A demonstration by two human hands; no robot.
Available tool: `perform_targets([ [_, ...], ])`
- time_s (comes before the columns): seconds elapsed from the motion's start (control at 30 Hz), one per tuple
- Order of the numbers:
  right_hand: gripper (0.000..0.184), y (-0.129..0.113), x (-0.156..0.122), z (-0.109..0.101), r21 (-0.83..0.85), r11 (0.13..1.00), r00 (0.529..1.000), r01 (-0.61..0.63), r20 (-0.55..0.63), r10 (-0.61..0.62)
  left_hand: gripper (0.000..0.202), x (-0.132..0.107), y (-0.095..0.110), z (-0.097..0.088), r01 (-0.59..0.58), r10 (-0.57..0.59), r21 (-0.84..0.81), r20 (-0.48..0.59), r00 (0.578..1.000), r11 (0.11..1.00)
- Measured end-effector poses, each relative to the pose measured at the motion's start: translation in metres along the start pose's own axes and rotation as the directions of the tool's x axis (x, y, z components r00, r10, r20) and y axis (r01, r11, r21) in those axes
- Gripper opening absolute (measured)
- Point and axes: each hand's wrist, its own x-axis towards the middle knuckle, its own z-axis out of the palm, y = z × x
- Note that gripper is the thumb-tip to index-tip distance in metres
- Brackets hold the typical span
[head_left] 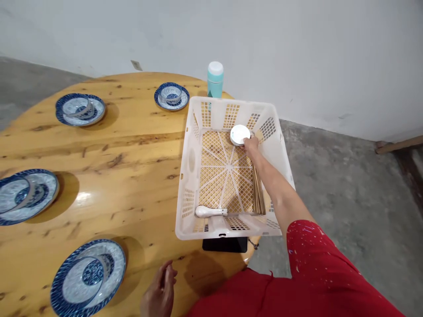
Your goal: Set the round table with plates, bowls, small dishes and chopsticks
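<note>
My right hand [251,144] is deep in the white basket [185,176] on the worktop [132,145], grip pinching the edge of the white saucer [238,133] in its far corner, my left hand [161,290] lies open, and any lift must clear the basket's wall.

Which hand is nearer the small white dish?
Right. The right hand touches the small white dish at the basket's far end; the left hand is at the table's near edge, outside the basket.

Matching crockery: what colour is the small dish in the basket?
The small dish is plain white, seen in the head view.
</note>
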Motion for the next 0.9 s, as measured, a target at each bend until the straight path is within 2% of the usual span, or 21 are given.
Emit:
perform_targets([
  [0.17,0.051,0.000,-0.005,0.001,-0.005,1.000,0.999,0.022,0.026,-0.022,0.052,0.005,0.017,-0.006,-0.021,0.021,-0.012,-0.051,0.998,1.000],
  [0.27,0.046,0.002,-0.016,0.001,0.042,0.999,0.996,0.026,0.080,-0.029,0.050,0.012,0.031,-0.021,-0.020,0.027,0.068,-0.094,0.995,0.998],
  [0.33,0.041,0.004,-0.025,0.002,0.049,0.998,0.989,0.035,0.142,-0.042,0.047,0.015,0.045,-0.033,-0.058,0.074,0.098,-0.172,0.982,0.993],
  [0.4,0.038,0.006,-0.034,0.001,0.028,0.998,0.976,0.060,0.210,-0.065,0.042,0.019,0.064,-0.045,-0.141,0.173,0.131,-0.280,0.944,0.981],
  [0.5,0.034,0.009,-0.048,-0.004,0.003,0.995,0.946,0.103,0.310,-0.099,0.035,0.022,0.104,-0.058,-0.297,0.369,0.231,-0.396,0.841,0.926],
  [0.6,0.031,0.014,-0.060,-0.014,0.001,0.991,0.895,0.135,0.429,-0.122,0.031,0.026,0.154,-0.060,-0.468,0.553,0.298,-0.376,0.743,0.832],
  [0.67,0.031,0.017,-0.068,-0.021,0.007,0.989,0.849,0.149,0.512,-0.131,0.031,0.032,0.191,-0.053,-0.601,0.676,0.312,-0.294,0.676,0.736],
  [0.73,0.032,0.022,-0.076,-0.027,-0.002,0.986,0.808,0.165,0.574,-0.134,0.031,0.044,0.226,-0.039,-0.682,0.739,0.312,-0.118,0.663,0.662],
  [0.77,0.031,0.024,-0.080,-0.029,-0.019,0.984,0.794,0.178,0.593,-0.132,0.031,0.051,0.242,-0.029,-0.701,0.747,0.319,-0.032,0.664,0.638],
  [0.8,0.030,0.026,-0.085,-0.032,-0.044,0.980,0.785,0.194,0.606,-0.129,0.031,0.060,0.256,-0.018,-0.704,0.728,0.325,0.065,0.682,0.631],
  [0.9,0.028,0.031,-0.096,-0.040,-0.100,0.955,0.746,0.279,0.649,-0.150,0.035,0.090,0.286,0.019,-0.668,0.585,0.401,0.324,0.744,0.628],
])
